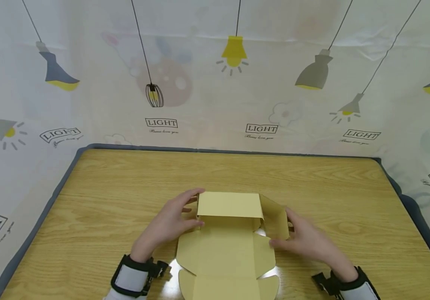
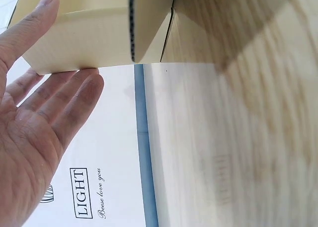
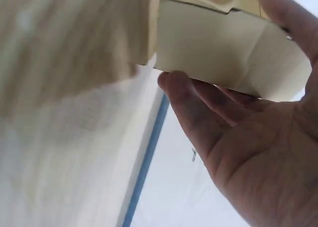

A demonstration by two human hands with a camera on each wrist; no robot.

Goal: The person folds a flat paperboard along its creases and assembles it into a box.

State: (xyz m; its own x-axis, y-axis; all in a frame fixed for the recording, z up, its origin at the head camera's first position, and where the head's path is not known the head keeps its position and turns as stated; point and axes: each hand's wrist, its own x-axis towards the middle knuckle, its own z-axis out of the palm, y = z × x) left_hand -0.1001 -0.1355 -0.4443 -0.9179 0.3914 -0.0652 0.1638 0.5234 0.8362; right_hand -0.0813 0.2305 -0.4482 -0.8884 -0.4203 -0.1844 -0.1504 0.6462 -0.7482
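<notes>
Fingers of left hand (image 1: 168, 221) and right hand (image 1: 305, 237) clamp one carton (image 1: 230, 204), the table's (image 1: 312, 179) far edge beyond; left wrist alone shows corrugation (image 2: 131, 28).

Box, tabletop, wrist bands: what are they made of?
Box: corrugated cardboard, smooth and matte; left wrist view shows fluting along a cut edge.
Tabletop: wood or wood-look laminate, apparently semi-gloss; grain pattern, with bright glare beside the box.
Wrist bands: probably fabric, black edging around a pale panel; weave too small to confirm.
</notes>
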